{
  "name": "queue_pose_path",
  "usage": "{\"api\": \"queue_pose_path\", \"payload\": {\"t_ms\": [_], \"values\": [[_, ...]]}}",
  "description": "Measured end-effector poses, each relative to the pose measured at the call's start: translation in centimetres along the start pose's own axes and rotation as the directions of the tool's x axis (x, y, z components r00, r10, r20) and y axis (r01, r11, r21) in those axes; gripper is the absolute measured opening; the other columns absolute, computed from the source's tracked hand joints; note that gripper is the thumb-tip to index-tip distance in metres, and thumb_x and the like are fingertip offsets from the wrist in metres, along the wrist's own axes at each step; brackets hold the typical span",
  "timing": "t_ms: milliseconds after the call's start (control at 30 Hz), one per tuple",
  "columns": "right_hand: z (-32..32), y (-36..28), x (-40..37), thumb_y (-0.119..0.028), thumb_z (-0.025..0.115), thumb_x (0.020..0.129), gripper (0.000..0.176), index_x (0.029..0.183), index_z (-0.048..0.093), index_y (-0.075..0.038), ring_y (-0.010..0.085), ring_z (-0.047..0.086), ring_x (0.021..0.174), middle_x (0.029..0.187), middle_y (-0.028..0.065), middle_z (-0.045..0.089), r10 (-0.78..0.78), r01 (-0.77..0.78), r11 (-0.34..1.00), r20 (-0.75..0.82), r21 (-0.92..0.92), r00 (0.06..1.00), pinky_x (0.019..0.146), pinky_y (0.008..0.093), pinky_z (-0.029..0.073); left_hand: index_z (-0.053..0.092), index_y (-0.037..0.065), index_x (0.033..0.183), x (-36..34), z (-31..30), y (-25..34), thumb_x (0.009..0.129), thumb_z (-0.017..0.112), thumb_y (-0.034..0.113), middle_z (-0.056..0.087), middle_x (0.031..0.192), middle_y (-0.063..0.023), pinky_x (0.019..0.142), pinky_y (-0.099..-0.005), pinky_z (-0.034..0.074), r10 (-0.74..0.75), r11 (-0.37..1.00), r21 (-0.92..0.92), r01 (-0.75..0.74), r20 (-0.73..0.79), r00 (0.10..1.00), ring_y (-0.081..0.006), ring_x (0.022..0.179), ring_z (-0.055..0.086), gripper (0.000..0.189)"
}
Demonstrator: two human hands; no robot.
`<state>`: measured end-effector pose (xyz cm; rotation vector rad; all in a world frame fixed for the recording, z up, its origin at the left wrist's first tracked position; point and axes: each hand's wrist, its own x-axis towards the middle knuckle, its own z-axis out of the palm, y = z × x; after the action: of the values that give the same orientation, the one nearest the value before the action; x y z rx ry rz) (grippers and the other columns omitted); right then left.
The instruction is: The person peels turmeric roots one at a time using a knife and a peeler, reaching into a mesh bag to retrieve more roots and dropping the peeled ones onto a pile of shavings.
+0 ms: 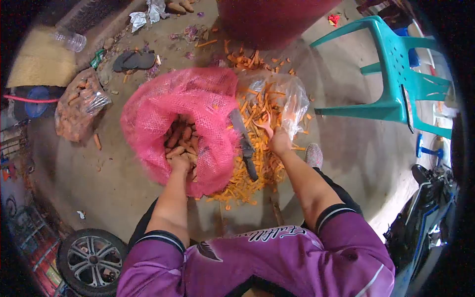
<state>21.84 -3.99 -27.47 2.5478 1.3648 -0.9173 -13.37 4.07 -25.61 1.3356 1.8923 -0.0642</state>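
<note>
A pink mesh sack [143,106] stands in front of me, its rim rolled down. Inside it lie brownish, unwashed carrots [186,133]. My left hand [180,163] reaches into the sack's mouth among them, its fingers largely hidden. To the right, my right hand [281,142] is closed around a pink peeler [267,127] over a heap of orange peelings [242,180]. Under part of the heap lies a clear plastic bag [295,101]. A large knife [246,148] with a dark handle rests between the sack and the peelings.
A green plastic chair [391,74] is at the right, near a motorcycle [423,213]. At left are a clear bag of carrots [81,106] and, lower down, a wheel [92,260]. A dark red container [277,20] and a slipper [133,61] are farther off.
</note>
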Motion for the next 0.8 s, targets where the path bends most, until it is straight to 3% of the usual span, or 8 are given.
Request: {"api": "queue_pose_path", "payload": {"t_ms": [100,233,267,367,467,500,567,800], "values": [[-3.0,-1.6,-2.4,-0.011,0.053,0.072,0.033,0.101,0.042,0.002,0.0357,0.055,0.082,0.086,0.0224,0.055,-0.050,0.057,0.994,-0.076,0.096,0.996,0.071,0.0412,0.045,0.043,0.004,0.102,-0.9,-2.8,1.3,0.069,0.043,-0.011,0.050,0.080,-0.0137,0.049,-0.0344,0.048,-0.075,0.774,-0.578,0.258,0.321,0.944,-0.0210,0.051,0.049,0.036],[-5.3,-2.4,-4.3,-0.010,0.055,0.071,0.043,0.111,0.041,-0.003,0.0326,0.058,0.075,0.085,0.0219,0.056,-0.213,0.341,0.906,-0.427,0.251,0.879,0.064,0.0380,0.048,0.041,0.005,0.109,-4.1,-7.5,4.9,0.076,0.043,-0.008,0.053,0.074,-0.0120,0.048,-0.0295,0.046,0.005,0.645,-0.613,0.456,0.600,0.800,-0.0189,0.054,0.052,0.036],[-6.2,-2.6,-4.5,-0.009,0.054,0.071,0.041,0.111,0.043,-0.004,0.0299,0.059,0.072,0.083,0.0203,0.057,-0.144,0.262,0.847,-0.274,0.463,0.951,0.061,0.0362,0.048,0.042,0.005,0.109,-5.4,-8.7,6.4,0.077,0.044,-0.007,0.053,0.071,-0.0121,0.045,-0.0274,0.044,-0.032,0.636,-0.598,0.488,0.611,0.791,-0.0179,0.054,0.052,0.034],[-11.1,-4.5,-6.9,-0.009,0.058,0.071,0.029,0.099,0.054,-0.003,0.0165,0.060,0.058,0.074,0.0107,0.058,-0.034,-0.131,0.471,0.166,0.873,0.986,0.049,0.0273,0.049,0.043,0.000,0.108,-8.2,-11.0,8.5,0.076,0.047,-0.003,0.054,0.086,-0.0103,0.055,-0.0261,0.048,0.224,0.661,-0.692,0.290,0.551,0.804,-0.0170,0.067,0.056,0.032],[-15.6,-6.0,-11.7,-0.014,0.065,0.069,0.027,0.091,0.057,-0.001,0.0159,0.059,0.057,0.069,0.0075,0.058,-0.126,0.048,0.442,0.009,0.896,0.992,0.053,0.0260,0.048,0.045,-0.001,0.107,-12.9,-14.2,11.2,0.076,0.049,-0.001,0.055,0.089,-0.0089,0.060,-0.0242,0.047,0.412,0.716,-0.697,0.038,0.466,0.783,-0.0158,0.073,0.057,0.031],[-17.8,-5.4,-14.4,-0.019,0.070,0.065,0.034,0.090,0.056,0.001,0.0159,0.059,0.058,0.070,0.0071,0.059,-0.314,0.413,0.619,-0.271,0.668,0.910,0.057,0.0243,0.047,0.046,-0.001,0.107,-16.2,-16.1,12.8,0.076,0.049,-0.002,0.056,0.088,-0.0093,0.062,-0.0245,0.047,0.463,0.753,-0.651,-0.100,0.415,0.783,-0.0160,0.075,0.056,0.031],[-21.4,-5.6,-18.5,-0.021,0.070,0.065,0.035,0.089,0.056,0.000,0.0144,0.058,0.062,0.072,0.0062,0.059,-0.221,0.339,0.686,-0.259,0.644,0.940,0.058,0.0241,0.046,0.048,0.002,0.104,-18.7,-17.3,13.5,0.077,0.051,0.005,0.056,0.087,-0.0075,0.061,-0.0287,0.048,0.603,0.683,-0.668,-0.296,0.286,0.745,-0.0160,0.074,0.057,0.027],[-23.9,-5.3,-23.4,-0.013,0.048,0.080,0.026,0.103,0.050,-0.002,0.0113,0.053,0.070,0.086,0.0040,0.056,-0.256,0.505,0.367,-0.437,0.781,0.862,0.062,0.0256,0.044,0.050,0.002,0.099,-22.9,-13.5,16.3,0.083,0.044,0.016,0.055,0.081,-0.0072,0.058,-0.0305,0.049,0.564,0.091,-0.889,0.449,0.418,0.712,-0.0173,0.071,0.056,0.021]]}}
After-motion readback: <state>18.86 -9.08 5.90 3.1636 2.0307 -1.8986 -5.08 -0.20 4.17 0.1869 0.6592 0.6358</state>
